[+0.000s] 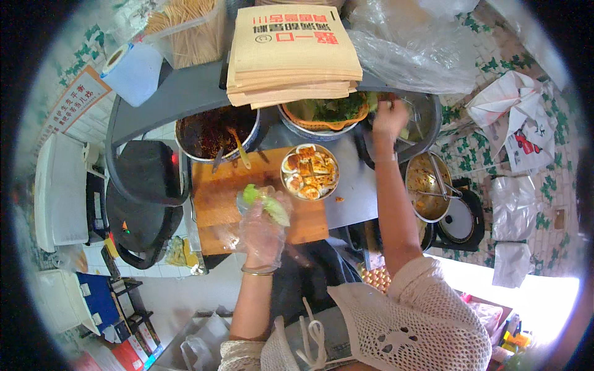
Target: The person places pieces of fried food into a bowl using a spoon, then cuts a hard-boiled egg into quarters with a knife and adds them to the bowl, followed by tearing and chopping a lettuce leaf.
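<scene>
My left hand (pixel 262 227), in a clear plastic glove, holds a green lettuce leaf (pixel 274 209) above the orange-brown cutting board (pixel 264 181). Just beyond it stands a round bowl of egg pieces (pixel 310 171) dusted with reddish seasoning. My right hand (pixel 390 118) reaches to the far right, at the edge of a container under the dark shelf; its fingers are blurred and what they touch cannot be made out. Beside it is an orange basket of leafy greens (pixel 334 111). A pot of dark red sauce (pixel 211 132) with a yellow-handled utensil (pixel 242 155) stands at the back left.
A stack of printed paper bags (pixel 294 60) lies on the dark shelf (pixel 185 79), near a box of wooden skewers (pixel 192 35) and a blue-white roll (pixel 134 72). A black electric griddle (pixel 144 199) is at left. A metal bowl with tongs (pixel 424 185) stands beside my right forearm.
</scene>
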Tool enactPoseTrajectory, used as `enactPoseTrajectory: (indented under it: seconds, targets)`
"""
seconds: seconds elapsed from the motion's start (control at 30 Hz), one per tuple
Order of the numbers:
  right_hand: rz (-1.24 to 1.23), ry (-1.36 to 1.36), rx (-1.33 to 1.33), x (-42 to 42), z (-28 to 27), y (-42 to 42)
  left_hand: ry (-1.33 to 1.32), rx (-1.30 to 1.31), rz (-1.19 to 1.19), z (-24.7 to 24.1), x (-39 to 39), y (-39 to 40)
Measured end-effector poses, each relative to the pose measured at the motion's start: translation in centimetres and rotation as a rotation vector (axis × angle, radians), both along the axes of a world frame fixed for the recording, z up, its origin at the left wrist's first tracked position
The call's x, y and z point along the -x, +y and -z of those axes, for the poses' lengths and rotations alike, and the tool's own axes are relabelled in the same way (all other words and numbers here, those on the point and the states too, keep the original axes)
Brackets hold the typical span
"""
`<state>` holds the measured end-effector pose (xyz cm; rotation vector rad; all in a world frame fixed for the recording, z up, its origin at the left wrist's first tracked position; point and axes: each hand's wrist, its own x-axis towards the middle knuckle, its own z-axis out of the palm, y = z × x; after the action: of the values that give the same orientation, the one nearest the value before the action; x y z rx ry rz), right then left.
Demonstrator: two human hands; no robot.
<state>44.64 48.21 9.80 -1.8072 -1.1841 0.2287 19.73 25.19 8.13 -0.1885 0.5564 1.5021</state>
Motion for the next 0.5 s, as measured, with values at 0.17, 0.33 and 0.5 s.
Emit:
enactPoseTrajectory:
  seconds: [0.17, 0.33, 0.5]
  targets:
    - [-0.23, 1.011, -0.343, 4.6, -0.9, -13.3, -0.028, 0.031, 0.168, 0.9, -0.9, 0.6]
    - [-0.413, 1.536, 0.018, 7.5, -0.7, -21.2, 0.004, 0.065, 0.286, -0.6, 0.2, 0.1]
    - [-0.466, 1.73, -0.004, 8.1, -1.2, -22.6, 0.427, -0.042, 0.357, -2.4, 1.7, 1.7]
